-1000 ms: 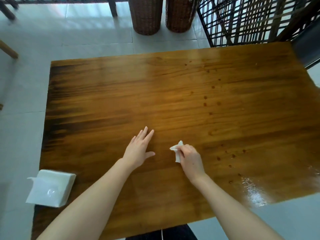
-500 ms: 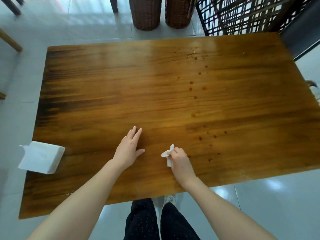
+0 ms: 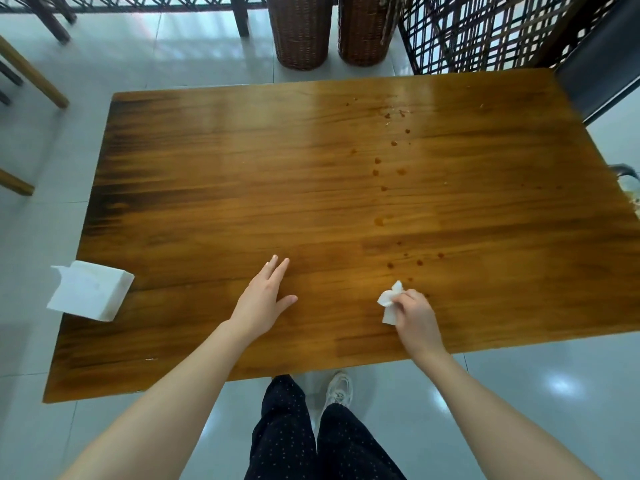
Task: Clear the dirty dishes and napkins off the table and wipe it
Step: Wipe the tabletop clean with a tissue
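Note:
A glossy wooden table [image 3: 214, 188] fills the view. My right hand [image 3: 415, 315] grips a crumpled white napkin [image 3: 389, 303] and presses it on the tabletop near the front edge. Small brown drops [image 3: 379, 161] run in a line from the far middle of the table down to just beyond the napkin. My left hand [image 3: 265, 296] lies flat on the wood, fingers stretched out, holding nothing. A white pack of napkins [image 3: 90, 291] sits on the table's left edge, partly overhanging it.
Two wicker baskets [image 3: 299, 32] stand on the tiled floor beyond the far edge, next to a dark lattice screen [image 3: 485, 32]. Wooden chair legs [image 3: 31, 74] are at the far left. My legs and a shoe [image 3: 337, 391] show below the near edge.
My right hand has slid the napkin to the right along the front of the table. The camera has pulled back, so the near edge and my legs now show.

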Tool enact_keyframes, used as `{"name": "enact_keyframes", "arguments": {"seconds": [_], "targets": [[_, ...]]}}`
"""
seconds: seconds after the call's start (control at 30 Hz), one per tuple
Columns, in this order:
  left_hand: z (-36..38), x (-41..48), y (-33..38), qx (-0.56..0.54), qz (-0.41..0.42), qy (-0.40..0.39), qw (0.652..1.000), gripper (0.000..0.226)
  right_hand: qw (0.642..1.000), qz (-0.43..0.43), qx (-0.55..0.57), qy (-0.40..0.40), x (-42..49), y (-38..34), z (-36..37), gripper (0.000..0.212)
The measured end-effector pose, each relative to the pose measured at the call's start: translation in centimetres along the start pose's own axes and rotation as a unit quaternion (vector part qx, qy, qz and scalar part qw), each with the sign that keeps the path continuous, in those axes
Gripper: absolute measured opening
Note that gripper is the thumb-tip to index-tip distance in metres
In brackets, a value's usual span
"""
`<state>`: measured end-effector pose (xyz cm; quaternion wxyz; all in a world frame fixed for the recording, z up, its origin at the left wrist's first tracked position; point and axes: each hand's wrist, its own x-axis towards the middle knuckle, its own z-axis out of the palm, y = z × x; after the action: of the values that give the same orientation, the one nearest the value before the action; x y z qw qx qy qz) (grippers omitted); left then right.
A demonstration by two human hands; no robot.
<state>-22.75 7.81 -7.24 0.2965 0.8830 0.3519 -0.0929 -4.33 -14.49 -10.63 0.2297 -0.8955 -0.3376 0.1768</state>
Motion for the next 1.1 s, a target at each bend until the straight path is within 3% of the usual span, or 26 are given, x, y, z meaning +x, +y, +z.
{"name": "enact_keyframes", "arguments": {"seconds": [0.17,0.33,0.4,0.57,0.67,0.83,1.0,1.1], "targets": [[1.0,-0.6,0.9,0.01,-0.008,-0.009,1.0,0.078,0.993,0.105,-0.019,0.049,-0.7,4.2,-2.6,0.026],[1.9,-0.8,2.3,0.006,-0.007,-0.023,1.0,0.078,0.983,0.165,0.015,0.077,-0.6,2.4,-1.9,0.024],[2.1,-0.6,2.9,0.004,-0.007,-0.02,1.0,0.076,0.99,0.13,0.032,0.046,-0.9,0.6,-1.0,0.022],[2.2,-0.1,4.0,0.004,-0.014,-0.011,1.0,0.073,0.997,-0.048,-0.006,-0.052,-2.9,-2.0,1.7,0.024],[2.2,0.2,4.6,0.003,-0.012,-0.012,1.0,0.072,0.992,-0.082,-0.045,-0.083,-2.4,-0.8,1.1,0.035],[2.3,0.6,5.3,0.002,-0.013,-0.021,1.0,0.071,0.985,-0.118,-0.083,-0.095,-0.9,1.5,-0.4,0.023],[2.1,0.8,5.4,0.01,-0.019,-0.026,0.999,0.071,0.997,0.075,-0.011,0.012,1.5,5.8,-3.7,0.022],[2.0,0.8,5.3,0.013,-0.024,-0.03,0.999,0.07,0.991,0.121,-0.019,0.047,1.9,6.2,-4.2,0.025]]}}
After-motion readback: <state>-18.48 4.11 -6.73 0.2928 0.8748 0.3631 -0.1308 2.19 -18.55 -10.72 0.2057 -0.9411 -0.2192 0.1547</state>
